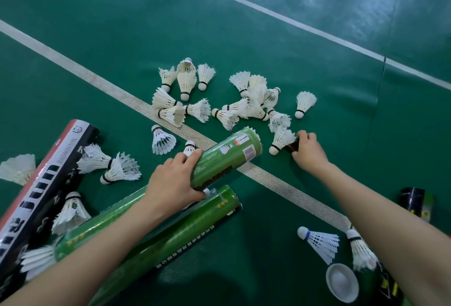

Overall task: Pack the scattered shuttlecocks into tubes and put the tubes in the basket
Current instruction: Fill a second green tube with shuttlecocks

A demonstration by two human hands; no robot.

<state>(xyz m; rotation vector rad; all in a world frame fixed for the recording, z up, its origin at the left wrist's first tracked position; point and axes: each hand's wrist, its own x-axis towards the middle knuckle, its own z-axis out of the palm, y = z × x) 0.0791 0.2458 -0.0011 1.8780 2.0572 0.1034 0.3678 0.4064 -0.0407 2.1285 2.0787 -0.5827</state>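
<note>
Now the left hand [170, 181] grips a short green cardboard tube [227, 156] at its lower end, with the fingers and thumb curled round it. The tube is tilted, its open mouth points to 2 o'clock, and white feather tips show at this mouth. At 3 o'clock from the tube, the right hand [308, 152] has its fingers curled over a small black cylindrical object [292, 146] on the green court floor [122, 24]; what this object is, I cannot tell. Just beside it, at 9 o'clock, lies a white feather shuttlecock with a black band [281, 140], its cork toward 7 o'clock.

At 12 o'clock from both hands, a loose heap of white shuttlecocks [253, 108] is spread on the floor and partly over a white court line [117, 90]. Under the left forearm lies a long green tube [170, 237]. A long black, white and red tube [41, 188] lies at 9 o'clock, with several shuttlecocks near it. At 5 o'clock lie a shuttlecock with a blue band [319, 241] and a round white cap [341, 282].
</note>
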